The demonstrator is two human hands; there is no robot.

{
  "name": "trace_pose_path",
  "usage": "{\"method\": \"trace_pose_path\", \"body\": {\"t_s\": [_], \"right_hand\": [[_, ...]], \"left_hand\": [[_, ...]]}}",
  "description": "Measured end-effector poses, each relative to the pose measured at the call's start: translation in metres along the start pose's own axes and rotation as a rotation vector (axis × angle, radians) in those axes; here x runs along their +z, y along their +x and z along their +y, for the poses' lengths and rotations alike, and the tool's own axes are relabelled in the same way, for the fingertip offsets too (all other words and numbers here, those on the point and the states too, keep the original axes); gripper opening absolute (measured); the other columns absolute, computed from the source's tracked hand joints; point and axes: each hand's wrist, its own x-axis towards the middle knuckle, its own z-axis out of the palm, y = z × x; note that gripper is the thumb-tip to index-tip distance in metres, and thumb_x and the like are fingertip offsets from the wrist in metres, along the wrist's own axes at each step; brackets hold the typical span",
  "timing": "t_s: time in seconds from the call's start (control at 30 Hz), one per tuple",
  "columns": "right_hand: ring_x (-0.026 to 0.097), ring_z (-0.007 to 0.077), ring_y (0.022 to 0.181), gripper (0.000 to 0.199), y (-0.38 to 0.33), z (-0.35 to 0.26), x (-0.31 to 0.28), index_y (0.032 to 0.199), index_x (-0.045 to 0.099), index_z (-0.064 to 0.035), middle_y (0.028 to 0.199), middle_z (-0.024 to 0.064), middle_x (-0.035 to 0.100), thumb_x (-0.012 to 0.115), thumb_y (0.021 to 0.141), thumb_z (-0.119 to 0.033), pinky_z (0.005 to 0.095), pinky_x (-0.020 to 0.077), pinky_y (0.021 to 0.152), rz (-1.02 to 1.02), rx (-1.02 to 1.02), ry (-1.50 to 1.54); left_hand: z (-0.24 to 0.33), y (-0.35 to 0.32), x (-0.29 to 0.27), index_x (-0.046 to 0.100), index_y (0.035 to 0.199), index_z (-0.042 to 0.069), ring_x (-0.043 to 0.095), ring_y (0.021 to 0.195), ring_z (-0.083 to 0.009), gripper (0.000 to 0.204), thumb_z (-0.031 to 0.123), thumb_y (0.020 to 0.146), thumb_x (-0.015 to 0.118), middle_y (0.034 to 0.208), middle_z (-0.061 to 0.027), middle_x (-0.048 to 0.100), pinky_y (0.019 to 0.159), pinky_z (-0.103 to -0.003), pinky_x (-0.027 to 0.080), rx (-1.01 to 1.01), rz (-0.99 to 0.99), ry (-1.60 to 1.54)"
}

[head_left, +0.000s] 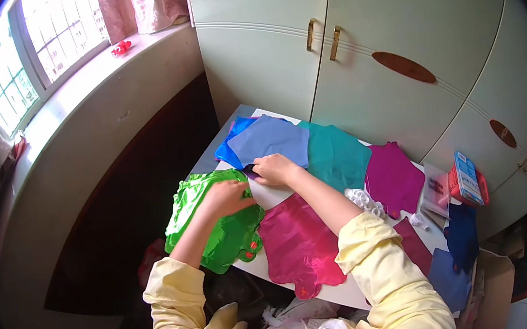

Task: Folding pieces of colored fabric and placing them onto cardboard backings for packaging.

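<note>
bright window (33,54) daylight from upper left; dark, curved fisheye edges.

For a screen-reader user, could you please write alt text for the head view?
A person in yellow sleeves rests the left hand on a shiny green foil balloon and the right hand beside a blue one, among teal, magenta and pink balloons on a white table.

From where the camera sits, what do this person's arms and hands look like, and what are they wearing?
Both arms wear loose pale yellow long sleeves, creased and pushed up so the forearms are bare. The left hand and right hand are bare too: no gloves, and no rings, watch or markings visible.
</note>
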Motion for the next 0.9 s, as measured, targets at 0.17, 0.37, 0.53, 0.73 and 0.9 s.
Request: {"method": "trace_pose_path", "body": {"t_s": [0.17, 0.37, 0.53, 0.73, 0.9], "right_hand": [[0.065, 0.0292, 0.079, 0.016, -0.008, 0.009, 0.025, 0.084, 0.07, -0.0111, 0.084, 0.0086, 0.066, 0.062, 0.08, -0.024, 0.0398, 0.0529, 0.072, 0.23, 0.263, 0.175], [0.067, 0.0281, 0.073, 0.017, 0.0, 0.002, 0.019, 0.083, 0.073, -0.0113, 0.076, 0.0112, 0.069, 0.071, 0.073, -0.025, 0.0363, 0.0523, 0.069, 0.277, 0.556, 0.461], [0.067, 0.0237, 0.066, 0.022, -0.004, 0.009, 0.022, 0.082, 0.073, -0.0102, 0.07, 0.0117, 0.068, 0.076, 0.067, -0.025, 0.0344, 0.0512, 0.064, 0.321, 0.67, 0.58], [0.066, 0.0211, 0.064, 0.022, -0.003, 0.01, 0.023, 0.08, 0.073, -0.009, 0.068, 0.0097, 0.068, 0.077, 0.066, -0.025, 0.0321, 0.0509, 0.063, 0.326, 0.708, 0.597], [0.066, 0.0164, 0.064, 0.023, -0.002, 0.01, 0.021, 0.08, 0.073, -0.0073, 0.069, 0.0079, 0.069, 0.079, 0.067, -0.026, 0.0293, 0.0509, 0.063, 0.311, 0.748, 0.719]], "left_hand": [[-0.036, 0.016, 0.02, 0.059, 0.112, 0.002, 0.058, 0.107, -0.033, 0.051, 0.038, 0.077, 0.067, 0.109, -0.0161, 0.062, 0.09, -0.042, 0.047, 0.028, 0.248, -0.013], [-0.04, 0.032, 0.042, 0.05, 0.126, 0.006, 0.048, 0.119, -0.0321, 0.064, 0.036, 0.074, 0.071, 0.128, -0.0165, 0.05, 0.094, -0.045, 0.043, 0.064, 0.451, 0.017], [-0.02, 0.038, 0.035, 0.049, 0.125, 0.011, 0.046, 0.115, -0.0312, 0.065, 0.034, 0.07, 0.074, 0.123, -0.0136, 0.048, 0.095, -0.046, 0.04, 0.012, 0.444, 0.051], [-0.011, 0.038, 0.032, 0.047, 0.125, 0.013, 0.046, 0.115, -0.0297, 0.065, 0.033, 0.069, 0.074, 0.123, -0.0114, 0.048, 0.095, -0.044, 0.037, 0.084, 0.485, 0.067], [-0.017, 0.04, 0.039, 0.047, 0.126, 0.012, 0.048, 0.114, -0.0279, 0.062, 0.033, 0.073, 0.072, 0.122, -0.0107, 0.049, 0.093, -0.044, 0.037, 0.116, 0.516, 0.063]]}}
